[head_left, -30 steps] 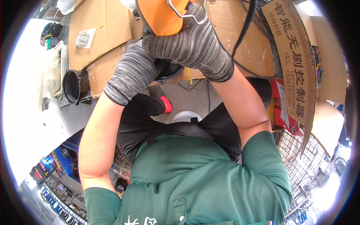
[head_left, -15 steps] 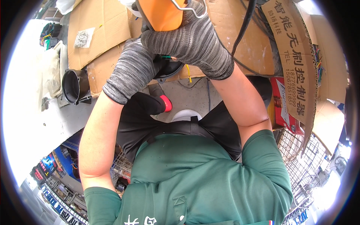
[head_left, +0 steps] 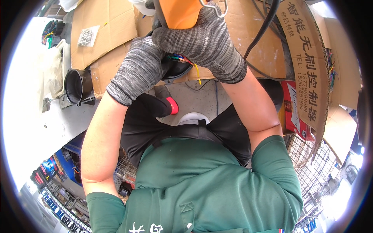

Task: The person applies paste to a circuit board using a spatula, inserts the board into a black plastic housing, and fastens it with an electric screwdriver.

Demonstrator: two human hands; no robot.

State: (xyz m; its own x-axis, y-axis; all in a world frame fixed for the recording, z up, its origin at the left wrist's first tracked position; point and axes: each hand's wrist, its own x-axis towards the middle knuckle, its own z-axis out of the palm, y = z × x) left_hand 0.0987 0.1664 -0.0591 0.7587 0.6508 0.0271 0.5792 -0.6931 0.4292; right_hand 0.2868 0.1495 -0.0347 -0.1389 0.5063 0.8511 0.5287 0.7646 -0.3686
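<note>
Grey knitted gloves cover both hands. My right hand (head_left: 198, 42) is closed round an orange power tool (head_left: 179, 14), which has a bent wire hook (head_left: 218, 9) on its side and runs off the top edge of the view. Below and left of it, my left hand (head_left: 140, 66) grips a black round housing (head_left: 179, 72) at the table's near edge. Several coloured wires (head_left: 190, 62) come out of the housing, a yellow one hanging lowest. The left fingertips and the tool's working end are hidden.
Flat cardboard (head_left: 105, 29) covers the table, with a small clear bag of metal parts (head_left: 86, 37) on it. Another black round housing (head_left: 77, 86) lies at the left. A thick black cable (head_left: 261, 33) crosses the right side, near a printed cardboard box (head_left: 305, 58).
My right hand and the orange tool have shifted slightly right. More of the coloured wires in the black housing now show. My left hand has barely moved.
</note>
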